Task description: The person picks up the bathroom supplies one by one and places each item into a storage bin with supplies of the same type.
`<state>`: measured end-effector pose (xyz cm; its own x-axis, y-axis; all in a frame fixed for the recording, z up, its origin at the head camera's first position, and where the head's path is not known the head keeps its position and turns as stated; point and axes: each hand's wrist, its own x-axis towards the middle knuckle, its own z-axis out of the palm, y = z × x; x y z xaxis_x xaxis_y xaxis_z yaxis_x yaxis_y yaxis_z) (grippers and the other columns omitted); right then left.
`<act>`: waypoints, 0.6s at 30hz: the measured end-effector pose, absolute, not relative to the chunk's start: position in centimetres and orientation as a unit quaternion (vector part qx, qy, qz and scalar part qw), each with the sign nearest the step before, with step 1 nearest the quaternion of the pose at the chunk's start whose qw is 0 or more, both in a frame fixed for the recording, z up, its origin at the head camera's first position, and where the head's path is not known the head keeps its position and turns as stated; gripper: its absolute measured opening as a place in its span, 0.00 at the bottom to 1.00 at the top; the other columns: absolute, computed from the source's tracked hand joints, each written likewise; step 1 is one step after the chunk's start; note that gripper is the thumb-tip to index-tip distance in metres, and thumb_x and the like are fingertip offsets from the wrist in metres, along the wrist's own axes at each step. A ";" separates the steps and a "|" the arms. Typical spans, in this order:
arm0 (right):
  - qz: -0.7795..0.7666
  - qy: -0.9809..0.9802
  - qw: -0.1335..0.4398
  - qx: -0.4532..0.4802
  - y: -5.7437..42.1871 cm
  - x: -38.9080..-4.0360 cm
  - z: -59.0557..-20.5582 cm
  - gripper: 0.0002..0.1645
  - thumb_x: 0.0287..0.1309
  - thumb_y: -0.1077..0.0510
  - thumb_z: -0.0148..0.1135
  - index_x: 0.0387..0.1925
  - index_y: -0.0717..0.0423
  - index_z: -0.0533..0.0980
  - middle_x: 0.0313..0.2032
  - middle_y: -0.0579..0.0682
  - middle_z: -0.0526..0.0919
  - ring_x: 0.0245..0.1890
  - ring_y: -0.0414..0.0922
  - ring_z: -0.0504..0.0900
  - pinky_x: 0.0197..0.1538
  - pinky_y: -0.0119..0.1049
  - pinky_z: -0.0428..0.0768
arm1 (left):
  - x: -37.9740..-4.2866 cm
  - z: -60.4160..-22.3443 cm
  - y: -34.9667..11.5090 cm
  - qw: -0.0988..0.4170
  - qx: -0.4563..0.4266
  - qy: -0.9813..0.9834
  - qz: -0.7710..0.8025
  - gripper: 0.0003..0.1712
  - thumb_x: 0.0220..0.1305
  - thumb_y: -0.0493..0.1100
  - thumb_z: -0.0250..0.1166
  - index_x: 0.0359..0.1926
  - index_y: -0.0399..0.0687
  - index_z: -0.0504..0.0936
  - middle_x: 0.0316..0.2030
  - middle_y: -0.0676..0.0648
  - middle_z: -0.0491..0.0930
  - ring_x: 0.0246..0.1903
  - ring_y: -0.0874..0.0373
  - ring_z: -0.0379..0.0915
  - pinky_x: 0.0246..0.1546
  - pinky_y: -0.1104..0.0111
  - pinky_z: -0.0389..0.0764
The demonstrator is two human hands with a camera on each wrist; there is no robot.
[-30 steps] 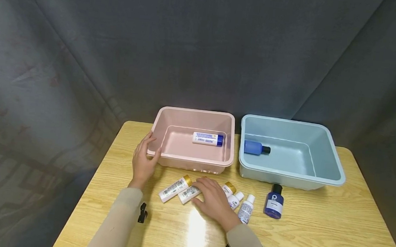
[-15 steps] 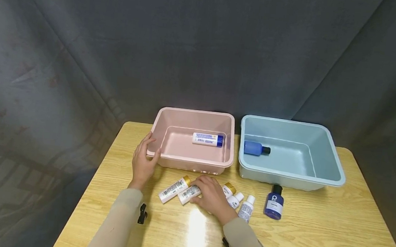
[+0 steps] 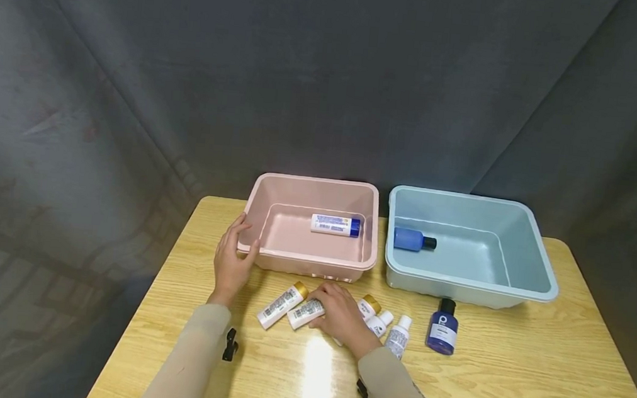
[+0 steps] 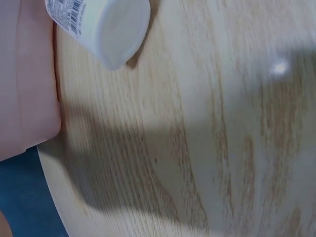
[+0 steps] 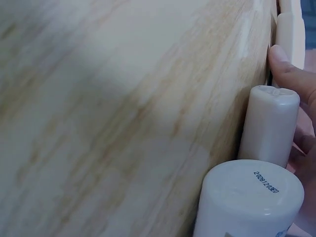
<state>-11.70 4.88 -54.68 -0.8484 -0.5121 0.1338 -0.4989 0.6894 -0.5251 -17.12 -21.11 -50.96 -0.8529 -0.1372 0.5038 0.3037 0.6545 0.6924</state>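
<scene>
My left hand point(image 3: 231, 270) rests over the front left corner of the pink bin point(image 3: 313, 263), fingers at the side rim and thumb at the front rim. Just in front of that bin lies a white bottle point(image 3: 305, 313), its cap hidden under my right hand point(image 3: 345, 318). The right fingers and thumb pinch this bottle; in the right wrist view the thumb point(image 5: 291, 74) is right at its side. Left of it lies another white bottle with a gold cap point(image 3: 282, 306). A third gold-capped bottle point(image 3: 368, 306) is partly covered by the right hand.
Two small white bottles point(image 3: 380, 323) point(image 3: 398, 337) lie right of the right hand. A dark blue bottle point(image 3: 443, 329) lies before the light blue bin point(image 3: 470, 282), which holds a blue bottle point(image 3: 410, 239). A white bottle with a blue cap point(image 3: 334, 225) is inside the pink bin.
My right hand has shifted slightly left and its fingers have drawn in around the white bottle. The left hand stays on the pink bin's corner.
</scene>
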 end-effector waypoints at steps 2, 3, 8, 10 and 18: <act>-0.282 0.918 0.012 -0.277 4.9 -11.7 -54.7 0.29 0.37 0.50 0.82 0.45 0.50 0.81 0.45 0.46 0.79 0.54 0.50 0.75 0.63 0.50 0.70 | -17.1 -51.0 -21.1 0.269 -0.049 -0.870 -0.411 0.22 0.64 0.44 0.63 0.58 0.43 0.75 0.70 0.51 0.66 0.69 0.50 0.61 0.66 0.50 0.61; -0.282 0.918 0.013 -0.278 4.9 -11.8 -54.8 0.28 0.37 0.51 0.82 0.44 0.50 0.81 0.45 0.46 0.79 0.55 0.50 0.75 0.63 0.49 0.70 | -17.1 -51.0 -21.1 0.270 -0.049 -0.870 -0.409 0.23 0.64 0.44 0.63 0.58 0.43 0.74 0.70 0.51 0.67 0.68 0.50 0.62 0.66 0.49 0.61; -0.279 0.918 0.020 -0.281 4.8 -11.9 -54.7 0.28 0.38 0.51 0.82 0.44 0.50 0.81 0.48 0.48 0.80 0.58 0.52 0.74 0.66 0.51 0.68 | -17.0 -50.9 -21.1 0.271 -0.049 -0.871 -0.408 0.23 0.64 0.44 0.62 0.58 0.42 0.74 0.70 0.50 0.66 0.68 0.49 0.62 0.65 0.49 0.62; -0.280 0.917 0.024 -0.282 4.8 -11.9 -54.7 0.28 0.38 0.50 0.82 0.44 0.50 0.81 0.49 0.48 0.80 0.59 0.52 0.74 0.66 0.51 0.68 | -17.0 -50.9 -21.0 0.270 -0.049 -0.870 -0.409 0.23 0.64 0.45 0.62 0.58 0.42 0.74 0.70 0.51 0.66 0.69 0.50 0.61 0.65 0.49 0.62; -0.287 0.914 0.033 -0.283 5.1 -11.8 -54.7 0.29 0.38 0.48 0.81 0.46 0.49 0.81 0.50 0.47 0.80 0.58 0.51 0.74 0.66 0.50 0.68 | -17.2 -51.0 -21.1 0.282 -0.051 -0.868 -0.406 0.26 0.63 0.45 0.62 0.61 0.43 0.73 0.70 0.51 0.67 0.68 0.49 0.62 0.64 0.49 0.62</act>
